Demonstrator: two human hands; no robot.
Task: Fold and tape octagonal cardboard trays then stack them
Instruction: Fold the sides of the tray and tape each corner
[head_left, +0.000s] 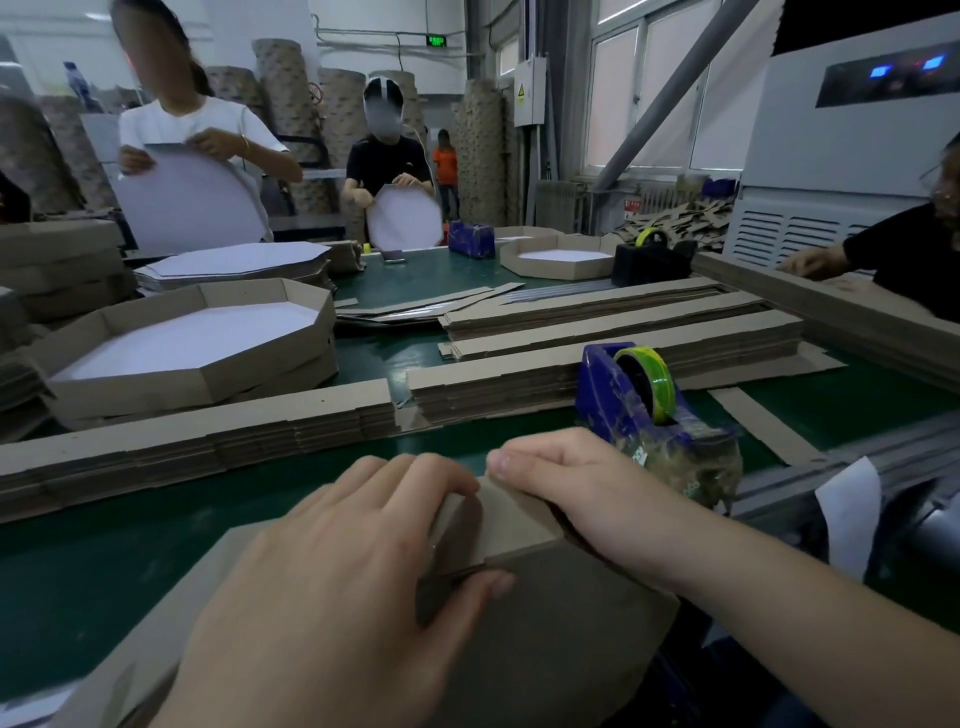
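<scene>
A brown cardboard tray (545, 644) lies upside down at the near edge of the green table (104, 566), its folded side wall facing away from me. My left hand (332, 587) grips that wall, fingers over the top edge and thumb on the tray's bottom. My right hand (576, 488) lies over the neighbouring wall panel, fingers curled over its upper edge beside the left fingertips. A blue tape dispenser (644, 410) with a yellow-green roll stands just behind my right hand. A stack of finished octagonal trays (208, 364) with white insides sits at the left.
Piles of flat cardboard strips (597, 353) cross the table's middle, and one long pile (182, 447) lies just beyond my hands. Two people across the table hold white octagonal sheets; another person's arm reaches in at the right. A black tape dispenser (649, 260) stands farther back.
</scene>
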